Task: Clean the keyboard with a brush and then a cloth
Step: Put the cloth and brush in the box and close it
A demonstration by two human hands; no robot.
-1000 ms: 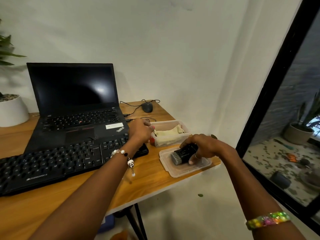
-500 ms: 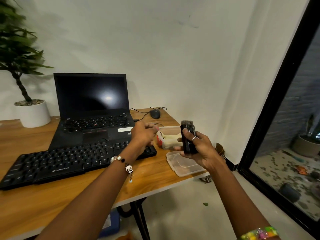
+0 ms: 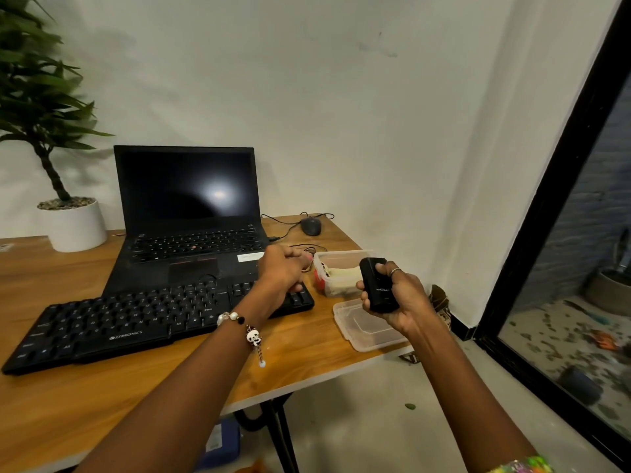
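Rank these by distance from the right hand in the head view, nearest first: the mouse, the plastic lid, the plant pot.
1. Plastic lid: on the desk just beneath the right hand.
2. Mouse: at the desk's back edge, beyond the hand.
3. Plant pot: far left, beside the laptop.

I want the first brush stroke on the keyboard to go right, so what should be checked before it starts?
1. Brush held: ok, right hand grips it above the plastic lid.
2. Bristles exposed: cannot tell, only the black body shows.
3. Keyboard steadied: ok, left hand rests at its right end.
4. Keys uncovered: ok, except under that hand.
5. Cloth ready: ok, in the open container beside the keyboard.
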